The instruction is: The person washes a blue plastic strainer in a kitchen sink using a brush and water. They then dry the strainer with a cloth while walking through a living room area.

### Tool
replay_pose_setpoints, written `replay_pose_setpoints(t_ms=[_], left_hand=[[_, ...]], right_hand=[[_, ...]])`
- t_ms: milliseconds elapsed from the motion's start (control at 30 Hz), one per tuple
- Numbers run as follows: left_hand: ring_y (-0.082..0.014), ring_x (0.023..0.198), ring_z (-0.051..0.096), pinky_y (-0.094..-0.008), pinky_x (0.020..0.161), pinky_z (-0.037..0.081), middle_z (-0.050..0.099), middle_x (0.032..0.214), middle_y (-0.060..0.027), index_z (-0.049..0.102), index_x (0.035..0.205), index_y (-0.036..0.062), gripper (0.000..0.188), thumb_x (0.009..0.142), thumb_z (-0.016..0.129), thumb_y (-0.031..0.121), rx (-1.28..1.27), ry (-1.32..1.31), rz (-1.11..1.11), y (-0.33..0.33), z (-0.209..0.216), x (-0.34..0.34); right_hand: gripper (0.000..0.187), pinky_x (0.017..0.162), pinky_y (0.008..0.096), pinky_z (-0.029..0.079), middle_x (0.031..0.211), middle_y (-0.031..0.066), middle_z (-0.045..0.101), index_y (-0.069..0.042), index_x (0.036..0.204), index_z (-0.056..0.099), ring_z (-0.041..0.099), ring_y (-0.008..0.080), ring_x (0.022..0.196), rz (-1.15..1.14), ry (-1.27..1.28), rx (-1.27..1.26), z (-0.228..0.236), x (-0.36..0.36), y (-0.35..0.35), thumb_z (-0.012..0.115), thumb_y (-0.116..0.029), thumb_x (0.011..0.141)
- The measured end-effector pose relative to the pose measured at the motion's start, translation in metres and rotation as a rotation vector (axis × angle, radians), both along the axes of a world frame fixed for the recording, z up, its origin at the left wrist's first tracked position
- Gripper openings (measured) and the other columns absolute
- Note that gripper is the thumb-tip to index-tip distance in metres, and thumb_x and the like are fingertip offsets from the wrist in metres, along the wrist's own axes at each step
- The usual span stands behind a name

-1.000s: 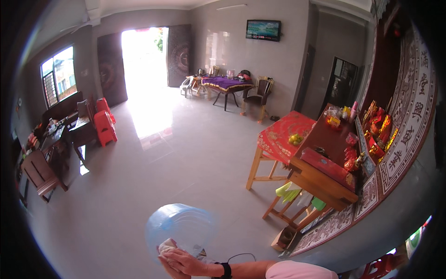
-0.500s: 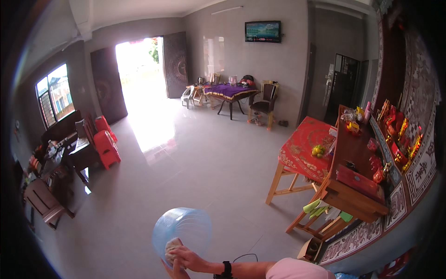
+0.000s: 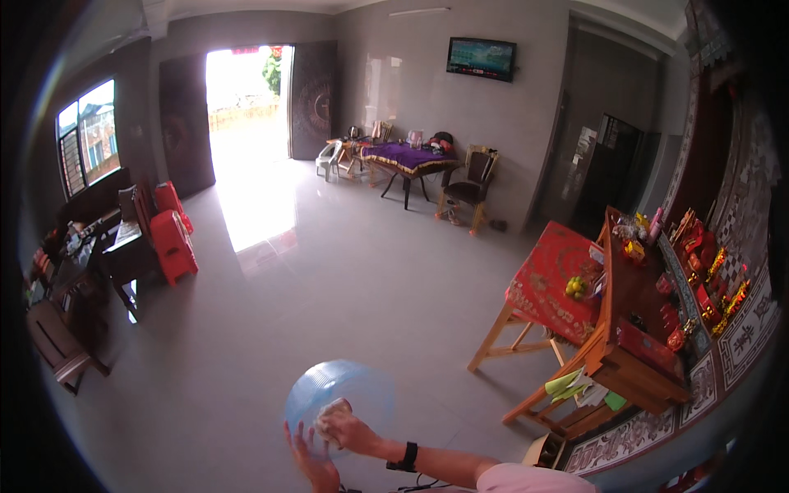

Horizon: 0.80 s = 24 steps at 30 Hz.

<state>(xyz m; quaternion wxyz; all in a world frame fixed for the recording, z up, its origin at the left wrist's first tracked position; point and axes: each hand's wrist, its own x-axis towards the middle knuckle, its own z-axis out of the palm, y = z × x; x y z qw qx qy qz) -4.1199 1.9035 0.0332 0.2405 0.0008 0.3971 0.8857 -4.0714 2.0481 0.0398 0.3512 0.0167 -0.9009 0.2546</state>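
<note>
Wiping of a round, ribbed, see-through blue cover [image 3: 319, 388], possibly a fan guard: the cover is seen at the lower middle of the view, in front of the body and above the pale tiled floor [image 3: 238, 361]. A pale crumpled cloth [image 3: 334, 407] is gripped in the closed right hand [image 3: 348, 430] and is held against or just over the cover; whether contact is made cannot be told. The left hand [image 3: 314, 462] is held with fingers spread at the near left edge of the cover, nothing being seen in it; whether the rim is touched is unclear. The step in hand is judged to be the rubbing of the ribs; for the next move, the cover should be steadied by the left hand while the cloth is passed, lightly pressed, along uncleaned ribs
</note>
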Motion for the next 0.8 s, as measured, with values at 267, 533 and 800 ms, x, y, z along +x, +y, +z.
replay_pose_setpoints(t_ms=[267, 533, 800], left_hand=[[-0.0373, 0.139, 0.048, -0.0498, 0.115, 0.041, 0.036, 0.162, -0.0164, 0.021, 0.166, 0.0157, 0.067, 0.112, 0.037, 0.052, 0.239, -0.175, -0.135, 0.041, 0.05, -0.14], [-0.0334, 0.151, 0.031, -0.0631, 0.114, 0.033, 0.03, 0.165, -0.0128, 0.026, 0.166, 0.0241, 0.072, 0.107, 0.04, 0.063, -0.067, 0.038, -0.292, 0.049, 0.043, -0.257], [-0.0305, 0.142, 0.039, -0.054, 0.11, 0.04, 0.037, 0.159, -0.0115, 0.028, 0.164, 0.0165, 0.069, 0.11, 0.04, 0.057, -0.035, 0.037, -0.219, 0.044, 0.054, -0.315]], right_hand=[[0.023, 0.098, 0.0453, 0.049, 0.111, 0.011, 0.065, -0.007, 0.107, 0.067, 0.06, 0.0344, 0.109, 0.078, -0.135, -0.103, 0.047, -0.095, -0.011, 0.064, -0.003, 0.085], [0.026, 0.099, 0.0498, 0.047, 0.115, 0.016, 0.067, -0.003, 0.12, 0.069, 0.062, 0.0374, 0.108, -0.419, -0.083, -0.366, 0.039, -0.198, 0.042, 0.065, -0.012, 0.096], [0.031, 0.112, 0.0524, 0.04, 0.124, 0.0165, 0.062, -0.007, 0.116, 0.069, 0.054, 0.0391, 0.125, -0.166, -0.157, -0.014, 0.061, -0.297, 0.03, 0.072, -0.004, 0.086]])
